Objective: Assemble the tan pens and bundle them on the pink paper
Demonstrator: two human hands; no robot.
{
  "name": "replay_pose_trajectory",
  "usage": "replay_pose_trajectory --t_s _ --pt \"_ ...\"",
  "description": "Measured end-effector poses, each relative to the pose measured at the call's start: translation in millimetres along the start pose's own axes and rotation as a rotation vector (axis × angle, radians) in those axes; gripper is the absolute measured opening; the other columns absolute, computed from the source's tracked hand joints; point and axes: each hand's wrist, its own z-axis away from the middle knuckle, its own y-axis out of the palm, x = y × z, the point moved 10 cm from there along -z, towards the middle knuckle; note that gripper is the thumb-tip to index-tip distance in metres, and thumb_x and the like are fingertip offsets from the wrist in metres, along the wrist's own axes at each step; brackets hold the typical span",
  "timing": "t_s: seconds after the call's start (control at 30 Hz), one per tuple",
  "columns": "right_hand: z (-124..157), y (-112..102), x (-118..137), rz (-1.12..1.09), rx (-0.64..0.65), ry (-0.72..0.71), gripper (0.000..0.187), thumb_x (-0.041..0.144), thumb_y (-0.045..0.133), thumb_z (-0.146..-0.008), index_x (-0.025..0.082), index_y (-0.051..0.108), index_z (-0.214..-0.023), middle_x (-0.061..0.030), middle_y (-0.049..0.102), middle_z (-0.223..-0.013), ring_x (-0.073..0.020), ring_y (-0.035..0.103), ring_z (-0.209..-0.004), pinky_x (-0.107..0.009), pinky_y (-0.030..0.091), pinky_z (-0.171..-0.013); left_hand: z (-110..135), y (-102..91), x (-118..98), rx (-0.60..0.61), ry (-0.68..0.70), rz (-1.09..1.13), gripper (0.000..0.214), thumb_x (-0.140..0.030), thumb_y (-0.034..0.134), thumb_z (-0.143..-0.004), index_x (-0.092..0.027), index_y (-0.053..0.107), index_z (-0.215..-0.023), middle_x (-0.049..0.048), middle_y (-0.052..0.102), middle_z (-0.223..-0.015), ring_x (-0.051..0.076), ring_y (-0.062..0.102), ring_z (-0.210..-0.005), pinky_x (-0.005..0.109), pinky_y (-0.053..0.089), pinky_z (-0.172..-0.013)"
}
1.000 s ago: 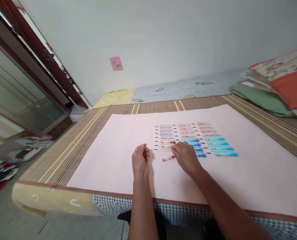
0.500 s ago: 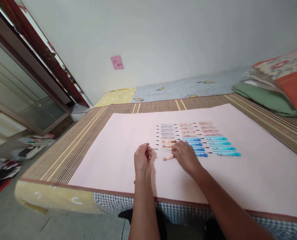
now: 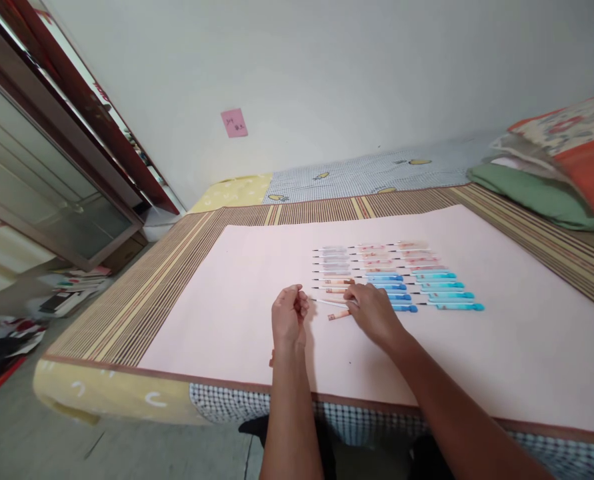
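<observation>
Several pens (image 3: 397,277) lie in neat rows on a pale pink sheet (image 3: 227,300): pink and clear ones at the back, blue ones (image 3: 441,293) in front. My right hand (image 3: 374,313) rests on the sheet with fingers pinched on a thin pen refill (image 3: 327,302) that points left. An orange patterned pen barrel (image 3: 337,315) lies just under its fingertips. My left hand (image 3: 287,317) is curled into a loose fist to the left of the refill's tip; what it holds, if anything, is hidden.
The pink sheet covers a striped mat (image 3: 127,300) on a bed. Folded bedding and a pillow (image 3: 551,167) sit at the back right. A glass-door cabinet (image 3: 41,180) and stacked books (image 3: 71,293) stand on the floor at left. A pink note (image 3: 234,123) hangs on the wall.
My left hand moved slightly right toward the refill tip. My right hand shifted the refill a little off the row; the view drifted slightly.
</observation>
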Motion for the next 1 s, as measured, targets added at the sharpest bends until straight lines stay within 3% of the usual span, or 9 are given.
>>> replay_pose_trajectory --t_s 0.1,0.2,0.33,0.43,0.57,0.73,0.83,1.0 --pt "0 -9 1 -0.078 -0.077 -0.029 0.015 0.01 0.053 -0.081 0.02 0.063 -0.082 -0.0052 0.072 -0.087 -0.0233 0.059 -0.086 -0.036 0.037 -0.08 0 0.6 2 0.0 -0.016 -0.013 0.034 -0.034 0.081 -0.061 -0.013 0.065 -0.081 -0.0025 0.06 -0.061 0.006 0.049 -0.048 0.018 0.029 -0.044" --pt "1 -22 -2 -0.345 -0.178 -0.001 0.01 0.02 0.056 -0.083 0.021 0.066 -0.086 -0.0054 0.073 -0.089 -0.0228 0.062 -0.086 -0.036 0.044 -0.08 2 2.6 14 0.001 -0.094 -0.078 0.036 -0.032 0.084 -0.059 -0.013 0.065 -0.082 -0.0009 0.063 -0.063 0.006 0.051 -0.049 0.018 0.032 -0.046" --pt "2 -9 4 -0.736 -0.054 0.091 0.019 0.037 0.066 -0.083 0.021 0.072 -0.09 -0.0046 0.074 -0.088 -0.021 0.066 -0.079 -0.034 0.051 -0.072 4 15.8 25 0.095 -0.132 -0.144 0.043 -0.033 0.088 -0.056 -0.011 0.071 -0.089 0.0012 0.065 -0.069 0.007 0.053 -0.054 0.02 0.038 -0.051" --pt "2 -1 8 -0.813 0.015 0.102 0.025 0.04 0.066 -0.082 0.021 0.074 -0.096 -0.0048 0.075 -0.093 -0.0214 0.067 -0.082 -0.033 0.052 -0.07 0 12.8 13 0.066 0.014 -0.225 0.033 -0.034 0.084 -0.061 -0.012 0.073 -0.084 -0.0006 0.062 -0.064 0.008 0.05 -0.054 0.021 0.039 -0.053" --pt "-1 0 6 -0.531 0.032 0.044 0.016 0.027 0.058 -0.087 0.022 0.073 -0.086 -0.004 0.074 -0.093 -0.02 0.066 -0.085 -0.032 0.048 -0.073 -1 6.2 -14 0.019 0.231 -0.505 0.024 -0.034 0.071 -0.077 -0.017 0.076 -0.093 0.002 0.068 -0.075 0.012 0.057 -0.065 0.024 0.043 -0.058" --pt "-5 10 14 -0.069 0.129 -0.014 0.018 0.014 0.058 -0.086 0.021 0.07 -0.075 -0.0031 0.073 -0.086 -0.0176 0.064 -0.084 -0.028 0.041 -0.074 1 4.5 -25 0.012 0.288 -0.623 0.02 -0.028 0.064 -0.085 -0.019 0.078 -0.096 0.004 0.07 -0.084 0.015 0.059 -0.074 0.024 0.045 -0.061" --pt "-8 11 22 0.001 0.133 -0.03 0.018 0.01 0.061 -0.084 0.019 0.068 -0.07 -0.0051 0.072 -0.082 -0.0188 0.062 -0.081 -0.03 0.037 -0.073 -1 -0.5 -20 -0.019 0.211 -0.456 0.016 -0.024 0.068 -0.083 -0.018 0.078 -0.094 0.0043 0.07 -0.086 0.012 0.059 -0.072 0.02 0.044 -0.056" --pt "-10 12 31 0.06 0.118 -0.083 0.021 0.004 0.056 -0.082 0.019 0.064 -0.069 -0.0084 0.07 -0.084 -0.0218 0.06 -0.086 -0.031 0.035 -0.073 -6 -6.4 6 -0.052 -0.075 0.128 0.007 -0.015 0.075 -0.081 -0.012 0.074 -0.088 0.0042 0.066 -0.074 0.009 0.062 -0.064 0.015 0.047 -0.054"
